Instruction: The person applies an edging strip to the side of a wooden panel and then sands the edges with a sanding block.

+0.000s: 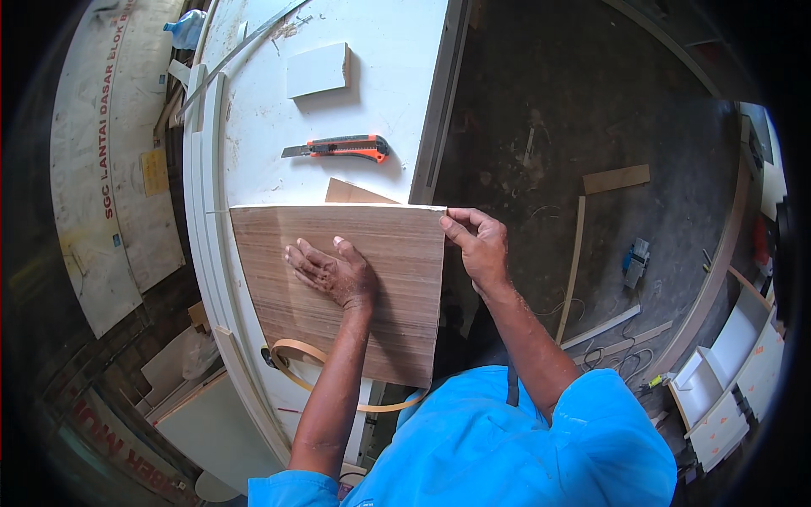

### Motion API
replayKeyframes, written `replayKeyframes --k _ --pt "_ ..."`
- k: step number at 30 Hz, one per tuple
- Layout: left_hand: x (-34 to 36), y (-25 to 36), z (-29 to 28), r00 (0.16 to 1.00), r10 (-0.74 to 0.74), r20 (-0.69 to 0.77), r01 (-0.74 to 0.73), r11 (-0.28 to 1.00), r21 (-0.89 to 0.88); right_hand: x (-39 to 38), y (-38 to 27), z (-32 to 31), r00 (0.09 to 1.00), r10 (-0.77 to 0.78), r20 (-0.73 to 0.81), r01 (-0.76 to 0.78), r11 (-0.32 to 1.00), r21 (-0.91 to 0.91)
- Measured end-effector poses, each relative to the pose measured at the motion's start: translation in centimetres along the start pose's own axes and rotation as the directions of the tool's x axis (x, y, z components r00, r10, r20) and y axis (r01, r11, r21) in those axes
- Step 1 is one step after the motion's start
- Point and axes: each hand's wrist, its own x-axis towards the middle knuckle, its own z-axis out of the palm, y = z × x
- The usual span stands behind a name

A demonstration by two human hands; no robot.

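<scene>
A brown wood-grain board (405, 296) lies on the white worktop (253, 101), with a pale edge along its far side. My left hand (329, 275) rests on its face, fingers apart. My right hand (473, 245) grips the board's far right corner, thumb at the edge. A tan coiled strip (385, 407) loops around the board's near end, partly hidden by my left forearm. An orange-and-black utility knife (346, 145), blade out, lies beyond the board, near a small brown piece (355, 191) and a white block (318, 69).
Tall printed panels (93, 169) stand at left, with a plastic jug (183, 30) at upper left. A long metal strip crosses the worktop's far left. On the floor at right are wooden offcuts (615, 177), cords, and a grey-blue tool (635, 263). White cabinet parts (726, 372) lie at lower right.
</scene>
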Motion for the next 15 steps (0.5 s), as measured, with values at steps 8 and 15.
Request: replayKeyframes --k 8,15 --pt "0.08 0.05 0.08 1.0 0.005 -0.009 -0.005 1.0 -0.015 -0.37 -0.49 0.14 0.999 -0.025 -0.026 0.024 0.999 -0.038" --pt "0.14 0.16 -0.32 1.0 0.002 0.031 -0.002 1.0 -0.012 -0.52 -0.42 0.86 0.997 -0.055 -0.057 0.056 0.998 0.011"
